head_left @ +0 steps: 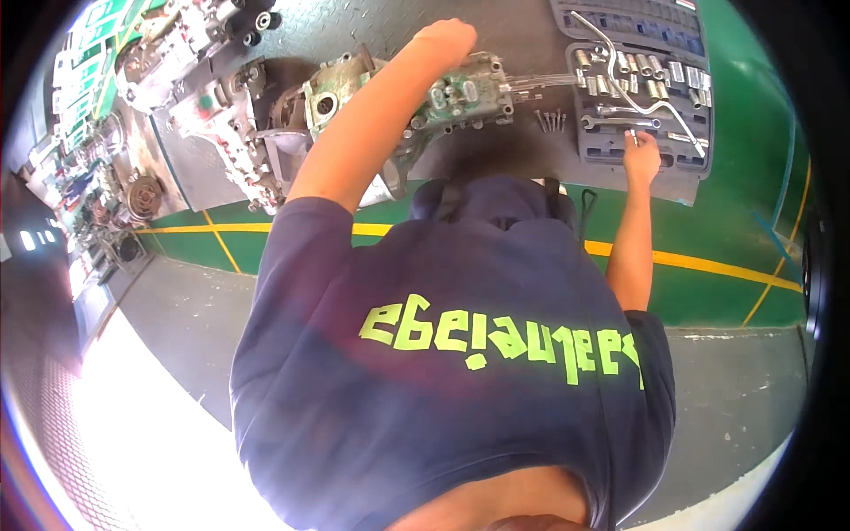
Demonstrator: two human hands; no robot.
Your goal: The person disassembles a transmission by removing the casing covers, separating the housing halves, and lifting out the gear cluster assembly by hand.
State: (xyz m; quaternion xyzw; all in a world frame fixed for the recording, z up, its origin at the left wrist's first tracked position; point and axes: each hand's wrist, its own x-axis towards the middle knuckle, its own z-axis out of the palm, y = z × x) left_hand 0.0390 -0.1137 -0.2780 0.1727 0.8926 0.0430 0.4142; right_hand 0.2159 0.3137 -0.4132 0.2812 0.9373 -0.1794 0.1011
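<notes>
Left hand [445, 40]: rests on top of the casting, at its far edge; arm stretched out across the bench. Fingers curl over the metal; whether they grip it, cannot tell.
Right hand [641, 157]: at the near edge of the socket case, fingertips narrowed on a small bright tool piece in its tray; a firm hold is not clear.
Casting [460, 96]: grey-green metal block, ribbed and irregular, with round bores, bolt bosses and bright studs along its right side. Lies on the bench, centre, just left of the loose bolts.
Second housing [329, 97]: similar green-grey part with a round opening, just left of the arm.
Bolts [550, 120]: a short row of thin bright bolts, side by side on the bench between the casting and the case.
Socket case [639, 84]: dark plastic, open, on the right end of the bench; rows of shiny sockets, a bent bright bar lying across them, a wrench in the lower tray.
Bench [372, 26]: dark tread-pattern top, more grey machine parts at its far left.
Shirt [443, 354]: dark blue with yellow-green lettering, fills the lower view.
Floor [708, 230]: green with yellow lines.
</notes>
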